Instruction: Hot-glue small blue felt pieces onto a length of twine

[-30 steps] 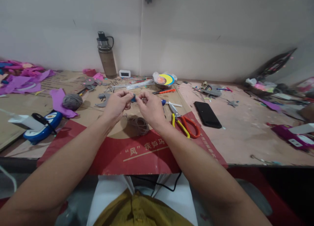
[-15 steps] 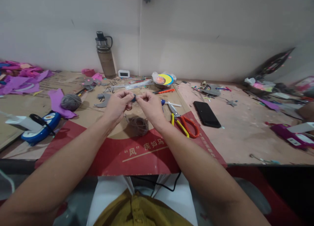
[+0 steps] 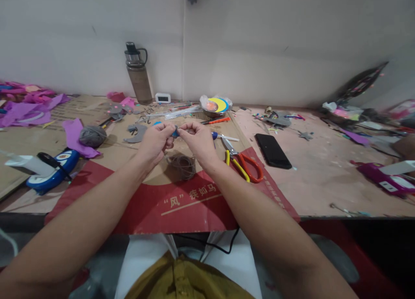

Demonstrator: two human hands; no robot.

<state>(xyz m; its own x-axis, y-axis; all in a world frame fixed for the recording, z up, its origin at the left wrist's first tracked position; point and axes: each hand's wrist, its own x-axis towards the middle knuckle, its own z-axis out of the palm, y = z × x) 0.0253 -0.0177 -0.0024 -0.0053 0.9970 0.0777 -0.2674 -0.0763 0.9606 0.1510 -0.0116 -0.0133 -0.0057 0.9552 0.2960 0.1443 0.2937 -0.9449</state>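
Observation:
My left hand (image 3: 158, 139) and my right hand (image 3: 197, 139) meet above the cardboard, fingertips pinched on a small blue piece (image 3: 175, 133) between them. Its shape is mostly covered by the fingers, so I cannot make out its kind. Below the hands lies a loose tangle of grey yarn (image 3: 184, 166). Scissors (image 3: 241, 160) with one yellow and one red handle rest to the right of my right hand. Left of my left hand is a grey crescent-shaped cutout (image 3: 138, 133).
A grey yarn ball (image 3: 93, 136) and a blue power strip (image 3: 53, 171) are at the left. Behind stand a bottle (image 3: 139, 78), a small digital clock (image 3: 163, 98) and a bowl (image 3: 215, 113). A phone (image 3: 272, 150) lies to the right. Part of another person's hand (image 3: 407, 145) shows at the far right.
More of the blue piece shows between and behind my fingers, with a brighter blue part above my left hand. My hands stay in nearly the same place.

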